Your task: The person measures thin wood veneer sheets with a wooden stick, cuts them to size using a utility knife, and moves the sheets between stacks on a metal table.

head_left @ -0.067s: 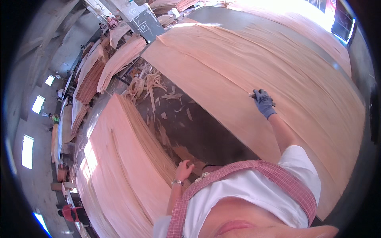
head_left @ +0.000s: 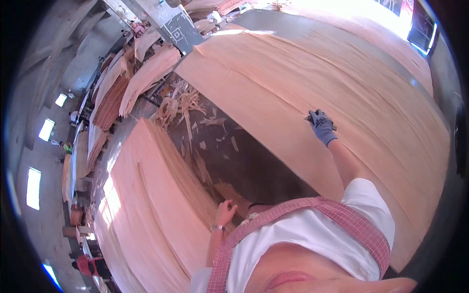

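Note:
On the broad wood veneer sheet (head_left: 293, 80) to my right, my right hand (head_left: 322, 126), in a grey-blue glove, is closed around a small dark tool (head_left: 334, 128). One end of the tool sticks out past the fingers and the other by the palm; its exact kind is hard to make out. Long ripples and a lengthwise seam line run through the sheet beside the hand. My bare left hand (head_left: 225, 213), with a band at the wrist, hangs by the edge of a veneer stack (head_left: 146, 190). Its fingers are loosely bent and apart, with nothing visible in them.
Dark floor (head_left: 244, 156) with veneer scraps lies between the stack and the sheet. Shredded strips (head_left: 183, 102) pile up at its far end. More veneer stacks (head_left: 115, 100) and a grey pillar (head_left: 178, 29) stand beyond. A person in red (head_left: 88, 265) is at the far left.
My right hand has shifted slightly left over the sheet, and more of the tool shows by the palm. The left hand has dropped very slightly.

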A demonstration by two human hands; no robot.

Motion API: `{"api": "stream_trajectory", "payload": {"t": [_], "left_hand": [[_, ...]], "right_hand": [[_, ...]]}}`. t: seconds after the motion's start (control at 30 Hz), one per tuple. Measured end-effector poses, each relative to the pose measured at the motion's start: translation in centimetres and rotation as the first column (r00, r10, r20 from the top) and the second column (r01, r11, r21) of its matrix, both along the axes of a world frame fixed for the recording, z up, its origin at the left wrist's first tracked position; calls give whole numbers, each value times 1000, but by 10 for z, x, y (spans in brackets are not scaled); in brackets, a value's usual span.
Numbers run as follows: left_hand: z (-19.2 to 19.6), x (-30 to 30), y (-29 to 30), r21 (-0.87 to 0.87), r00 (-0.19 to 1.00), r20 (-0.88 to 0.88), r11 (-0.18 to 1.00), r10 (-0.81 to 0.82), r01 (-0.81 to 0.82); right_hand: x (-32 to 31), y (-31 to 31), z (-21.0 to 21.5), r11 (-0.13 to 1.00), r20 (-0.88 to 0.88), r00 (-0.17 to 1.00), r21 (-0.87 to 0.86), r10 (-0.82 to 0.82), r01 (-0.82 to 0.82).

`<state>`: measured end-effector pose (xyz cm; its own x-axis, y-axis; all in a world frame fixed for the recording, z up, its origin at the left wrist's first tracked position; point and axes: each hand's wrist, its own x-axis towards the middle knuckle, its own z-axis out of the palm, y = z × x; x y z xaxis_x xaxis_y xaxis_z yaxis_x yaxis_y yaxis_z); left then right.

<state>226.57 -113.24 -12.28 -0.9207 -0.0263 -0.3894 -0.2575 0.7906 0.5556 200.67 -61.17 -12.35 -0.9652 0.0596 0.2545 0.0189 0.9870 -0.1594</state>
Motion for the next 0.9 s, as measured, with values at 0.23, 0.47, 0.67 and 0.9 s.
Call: {"api": "stream_trajectory", "payload": {"t": [0.23,0.47,0.67,0.9], "left_hand": [[-61,-208,-198,102,998,-36,994,49,-45],[26,-497,-209,60,935,-208,951,-286,304],[48,-747,-189,107,890,-217,897,-400,429],[15,-1025,-171,710,928,362,620,84,-333]], "right_hand": [[-124,-90,-10,949,78,951,-74,-301,306],[-167,-85,5,810,296,798,-115,-525,575],[-280,-130,13,699,99,694,21,-713,715],[-396,-159,-26,656,97,649,160,-754,738]]}}
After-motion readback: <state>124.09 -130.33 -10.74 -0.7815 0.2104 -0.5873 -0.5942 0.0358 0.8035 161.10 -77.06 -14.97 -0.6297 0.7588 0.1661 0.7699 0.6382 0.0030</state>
